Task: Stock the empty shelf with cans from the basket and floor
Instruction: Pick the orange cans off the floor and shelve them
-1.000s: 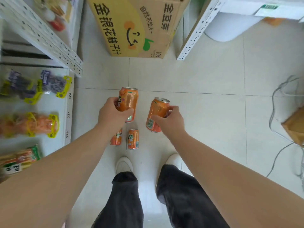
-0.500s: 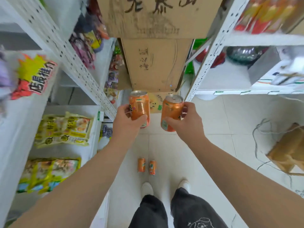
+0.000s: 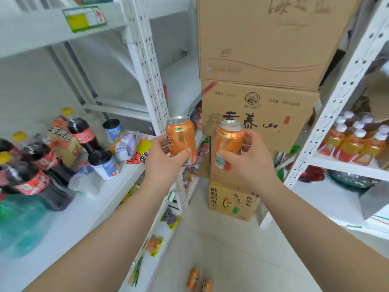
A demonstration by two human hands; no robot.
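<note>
My left hand [image 3: 166,163] grips an upright orange soda can [image 3: 181,138] at chest height in the aisle. Beside it my right hand [image 3: 248,163] holds a second orange can [image 3: 229,142], also upright. Two more orange cans [image 3: 199,282] stand on the tiled floor near the bottom edge. To my left rises a white shelf unit [image 3: 147,66]; its upper tier [image 3: 181,85] behind the post looks bare. The basket is not in view.
Cola bottles [image 3: 84,133], paper cups [image 3: 104,164] and snack packs crowd the left shelf at hand height. Stacked cardboard boxes [image 3: 259,102] block the aisle ahead. The right shelf unit [image 3: 336,98] holds orange drink bottles [image 3: 355,142].
Both hands rose with their cans from just above the floor to shelf height, and my view lifted from the floor to the shelves. The floor cans stayed put.
</note>
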